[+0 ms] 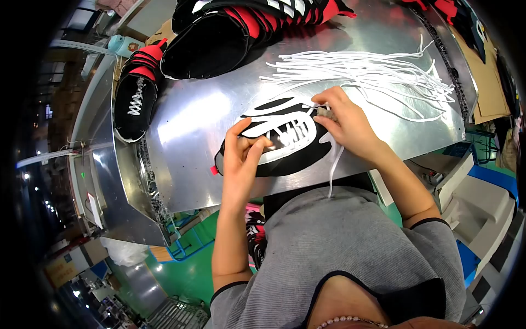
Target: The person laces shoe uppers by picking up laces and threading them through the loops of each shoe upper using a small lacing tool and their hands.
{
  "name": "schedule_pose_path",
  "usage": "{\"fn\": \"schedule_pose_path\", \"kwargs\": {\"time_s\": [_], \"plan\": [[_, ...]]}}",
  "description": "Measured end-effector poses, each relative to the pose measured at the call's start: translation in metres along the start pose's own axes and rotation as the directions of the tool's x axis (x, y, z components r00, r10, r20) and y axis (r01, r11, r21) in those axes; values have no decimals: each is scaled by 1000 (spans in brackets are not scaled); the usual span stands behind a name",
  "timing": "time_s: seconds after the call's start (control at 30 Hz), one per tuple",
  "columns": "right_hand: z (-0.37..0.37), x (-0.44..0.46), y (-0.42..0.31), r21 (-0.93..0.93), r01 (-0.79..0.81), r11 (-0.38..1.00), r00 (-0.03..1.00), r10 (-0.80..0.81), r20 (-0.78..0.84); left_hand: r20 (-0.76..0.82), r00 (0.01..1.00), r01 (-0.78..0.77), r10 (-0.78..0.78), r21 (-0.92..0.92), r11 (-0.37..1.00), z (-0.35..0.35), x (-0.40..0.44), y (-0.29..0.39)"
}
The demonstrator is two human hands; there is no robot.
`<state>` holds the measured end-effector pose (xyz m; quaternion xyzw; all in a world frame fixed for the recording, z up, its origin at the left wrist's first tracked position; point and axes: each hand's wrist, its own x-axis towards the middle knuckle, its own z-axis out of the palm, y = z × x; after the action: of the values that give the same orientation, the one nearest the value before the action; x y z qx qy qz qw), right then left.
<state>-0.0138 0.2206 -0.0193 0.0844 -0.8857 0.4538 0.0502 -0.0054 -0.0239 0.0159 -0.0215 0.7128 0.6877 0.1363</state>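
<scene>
A black and white shoe upper (290,162) lies flat on the metal table (189,175), with white lace crossing part of its opening. My left hand (244,153) grips the upper's edge near its left end, thumb and fingers bent over it. At the upper's right end, my right hand (342,120) has its fingers closed around a small greyish piece and white lace (335,170). One lace end hangs down over the table's front edge onto the grey shirt. What exactly the right fingertips pinch is partly hidden.
Many loose white laces (361,77) are spread at the back right. Stacked black and red uppers (208,46) stand at the back, and a laced one (137,101) lies at the left. A light blue bottle (125,45) is behind it.
</scene>
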Motion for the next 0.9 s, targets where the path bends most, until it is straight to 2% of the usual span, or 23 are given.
{"fn": "schedule_pose_path", "kwargs": {"time_s": [0.03,0.07,0.1,0.17,0.23,0.33,0.43,0.47,0.5,0.53,0.57,0.6,0.63,0.7,0.77,0.8,0.83,0.9], "plan": [[3,1,-1,-2,33,999,999,-33,-10,-29,996,-73,81,217,973,2,-9,6],[5,3,0,-49,35,998,999,-36,-14,3,969,-216,247,491,844,5,-21,12],[4,6,1,-71,27,997,999,-28,-18,79,917,-326,391,715,618,8,-30,17],[5,13,1,-109,17,994,1000,-19,-23,205,830,-425,519,835,349,21,-35,20],[4,20,-1,-187,73,980,997,-68,30,246,802,-434,544,867,246,34,-26,13],[-6,31,-5,-279,164,946,986,-156,50,248,840,-414,483,869,272,34,-8,-3],[-28,14,-23,-173,152,973,988,-156,-11,189,854,-377,485,867,326,38,-2,-4],[-32,-2,-35,-170,203,964,979,-198,47,194,858,-370,476,876,309,39,-1,-3],[-29,-22,-36,-78,292,953,951,-281,126,186,868,-368,459,863,346,38,0,-4],[-26,-40,-44,-148,290,946,930,-241,278,181,877,-368,446,849,379,36,3,-6],[-20,-56,-40,-70,289,955,868,-231,439,175,883,-368,436,835,409,33,7,-7],[-16,-68,-40,-40,357,933,820,-293,491,149,868,-374,474,825,424,31,10,-7],[-12,-77,-36,73,367,927,787,-351,507,121,852,-378,509,815,439,28,13,-8],[-16,-84,-36,179,261,949,812,-316,491,51,831,-361,553,806,469,21,15,-6],[-21,-75,-39,277,-42,960,911,-77,404,31,807,-373,589,800,469,17,14,-2],[-23,-69,-39,333,-185,925,929,54,365,54,804,-399,593,788,469,19,12,2],[-17,-58,-39,484,-310,818,941,192,279,78,799,-426,596,772,471,23,7,8],[-2,-34,-36,561,-245,791,970,193,151,172,752,-534,636,725,435,32,1,13]]}}
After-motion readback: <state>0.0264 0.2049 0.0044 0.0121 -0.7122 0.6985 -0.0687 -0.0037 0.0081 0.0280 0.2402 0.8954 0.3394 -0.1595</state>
